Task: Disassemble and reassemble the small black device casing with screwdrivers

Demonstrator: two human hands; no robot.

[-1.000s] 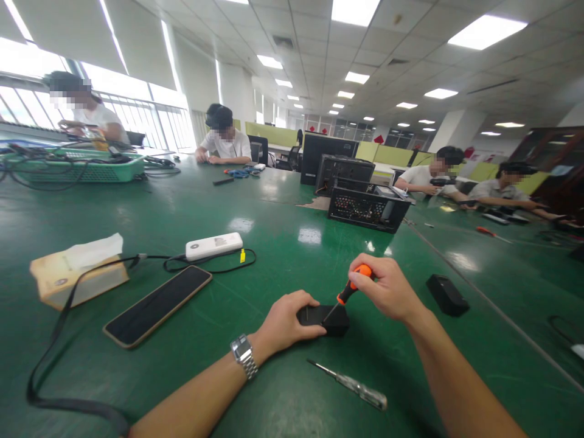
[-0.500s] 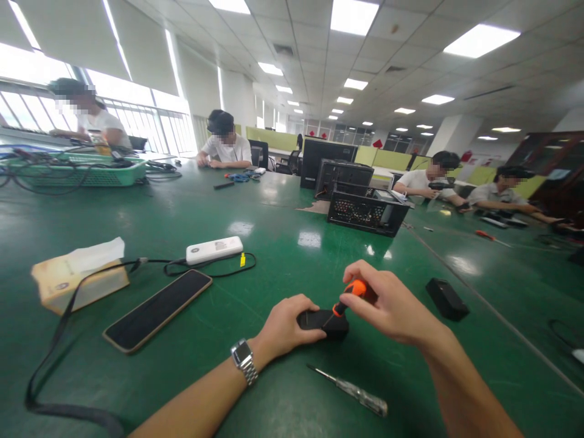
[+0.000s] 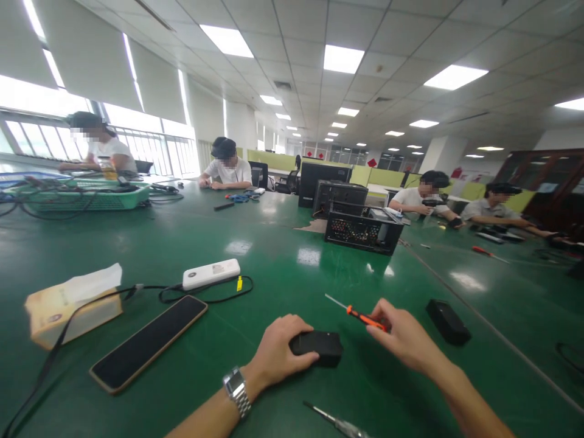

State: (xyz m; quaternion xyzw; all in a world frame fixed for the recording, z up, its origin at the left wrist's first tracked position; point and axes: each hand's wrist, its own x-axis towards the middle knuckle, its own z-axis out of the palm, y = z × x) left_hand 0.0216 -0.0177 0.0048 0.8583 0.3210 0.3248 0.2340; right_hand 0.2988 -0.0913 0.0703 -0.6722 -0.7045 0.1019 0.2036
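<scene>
Fingers and thumb of my left hand (image 3: 285, 351) wrap round the left end of a small black box (image 3: 327, 348) on the green table (image 3: 201, 365). To the right of the box, my right hand (image 3: 399, 331) grips the orange and black handle of a screwdriver (image 3: 358, 314), whose metal shaft points up and left, apart from the box. A second screwdriver with a clear handle (image 3: 335, 420) lies near the bottom edge of the view. Another black box (image 3: 448, 321) rests to the right of my right hand.
At left lie a phone (image 3: 150, 344), a tissue pack (image 3: 73, 307) and a white device (image 3: 211, 274) with a cable. Farther back are a black metal case (image 3: 362, 231), a green basket (image 3: 100, 198) and an orange screwdriver (image 3: 489, 253). Several people sit around.
My right hand has moved the screwdriver off the black box, to the right, and its shaft has swung from pointing down to pointing up-left. The camera view has tilted up.
</scene>
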